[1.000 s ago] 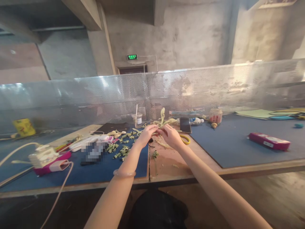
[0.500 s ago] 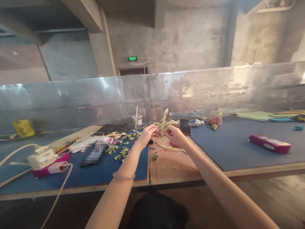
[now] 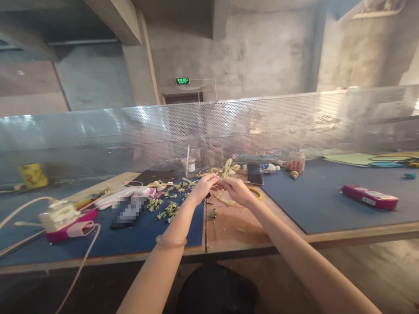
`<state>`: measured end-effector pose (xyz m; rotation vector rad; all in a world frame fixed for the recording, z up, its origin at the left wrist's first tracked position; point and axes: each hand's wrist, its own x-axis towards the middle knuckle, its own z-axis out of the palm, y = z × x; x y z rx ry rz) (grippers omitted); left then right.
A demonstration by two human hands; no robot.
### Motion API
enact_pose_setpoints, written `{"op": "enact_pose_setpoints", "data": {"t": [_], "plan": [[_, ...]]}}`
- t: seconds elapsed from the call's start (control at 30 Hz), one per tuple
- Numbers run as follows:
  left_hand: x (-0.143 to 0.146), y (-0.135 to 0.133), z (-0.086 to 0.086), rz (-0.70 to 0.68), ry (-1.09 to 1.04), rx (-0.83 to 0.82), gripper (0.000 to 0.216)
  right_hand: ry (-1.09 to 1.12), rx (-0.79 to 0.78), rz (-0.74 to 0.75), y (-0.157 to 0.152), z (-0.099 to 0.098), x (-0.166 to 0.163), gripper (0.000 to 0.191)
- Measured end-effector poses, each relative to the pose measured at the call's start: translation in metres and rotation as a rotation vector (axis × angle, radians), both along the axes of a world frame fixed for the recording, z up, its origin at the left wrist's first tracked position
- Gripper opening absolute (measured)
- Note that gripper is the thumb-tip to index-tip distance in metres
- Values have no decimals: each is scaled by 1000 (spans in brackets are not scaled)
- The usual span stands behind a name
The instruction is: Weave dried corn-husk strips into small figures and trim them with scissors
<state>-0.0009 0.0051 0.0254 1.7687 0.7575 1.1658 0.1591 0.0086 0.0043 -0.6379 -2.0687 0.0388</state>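
My left hand (image 3: pixel 205 186) and my right hand (image 3: pixel 236 191) meet over the brown middle panel of the table, fingertips close together. Both are closed in a pinch. What lies between the fingers is too small and hidden to make out. A yellow loop (image 3: pixel 255 192), like a scissors handle, shows beside my right hand; I cannot tell whether the hand holds it. Pale dry husk-like strips (image 3: pixel 228 168) lie just beyond the fingers, and another strip (image 3: pixel 225 200) lies beneath them. A small green leafy tuft (image 3: pixel 214 214) rests nearer the table's front edge.
Several green tufts (image 3: pixel 168 210) are scattered on the blue mat at left, near a power strip (image 3: pixel 70 226) with cables. Behind my hands stand a cup with a straw (image 3: pixel 189 167), a phone (image 3: pixel 255 173) and a jar (image 3: pixel 296 161). A magenta box (image 3: pixel 369 197) lies right. Perforated metal panels back the table.
The upright pale strip behind my hands now sits lower. My right hand has turned slightly and shifted left; a yellow loop shows beside it where a red-orange curve showed below it before.
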Motion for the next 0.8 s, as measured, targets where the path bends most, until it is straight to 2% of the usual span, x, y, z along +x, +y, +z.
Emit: {"op": "enact_pose_setpoints", "data": {"t": [0.1, 0.2, 0.37, 0.53, 0.67, 0.8], "plan": [[1, 0, 0, 52, -27, 24, 19, 70, -23, -25, -2, 1, 1, 29], [3, 1, 0, 38, -153, 9, 16, 136, -92, -50, -3, 2, 2, 31], [10, 9, -5, 44, -367, -169, 11, 200, -170, -52, -3, 5, -1, 31], [13, 22, -14, 64, -426, -267, 5, 212, -231, -71, 3, 2, -3, 29], [16, 21, -17, 36, -411, -253, 4, 203, -259, -119, 8, -2, -3, 26], [18, 11, -13, 99, -335, -130, 10, 234, -153, -212, 4, -4, -5, 26]]}}
